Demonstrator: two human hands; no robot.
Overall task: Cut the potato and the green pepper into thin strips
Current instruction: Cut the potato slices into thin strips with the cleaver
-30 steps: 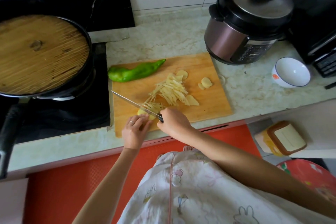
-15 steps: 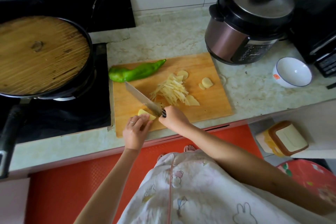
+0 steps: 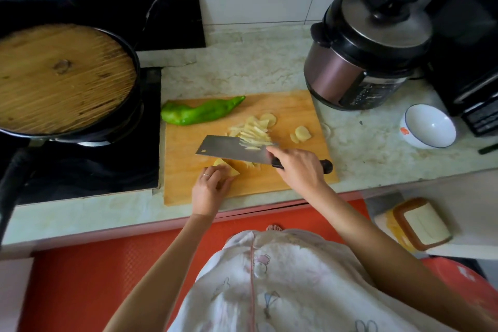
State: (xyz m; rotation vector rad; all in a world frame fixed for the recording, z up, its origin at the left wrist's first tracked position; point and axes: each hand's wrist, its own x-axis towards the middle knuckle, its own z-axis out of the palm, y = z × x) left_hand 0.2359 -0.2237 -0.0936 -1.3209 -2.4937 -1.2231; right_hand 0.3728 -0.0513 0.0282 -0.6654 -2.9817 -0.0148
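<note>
Left hand: the left hand (image 3: 210,188) has its fingers curled down on one potato chunk (image 3: 234,170) at the near side of the cutting board (image 3: 186,170); one ring shows on a finger.
Right hand: the right hand (image 3: 296,167) is wrapped round the black handle of the knife (image 3: 229,148).
Knife: one, with a broad blade turned face up and a few potato strips lying on it, just beyond the chunk.
Potato strips: one heap of potato strips (image 3: 254,129) lies mid-board, touching the blade; two potato slices (image 3: 301,133) lie apart to its right.
Green pepper: one green pepper (image 3: 199,114), whole, lies at the board's far left corner with its thick end over the edge.
Tabletop: the pale stone tabletop (image 3: 242,67) carries one board, one pressure cooker (image 3: 361,62) and one white bowl (image 3: 428,129).
Stove: one pan (image 3: 62,78) with a wooden lid sits on it, left of the board.
</note>
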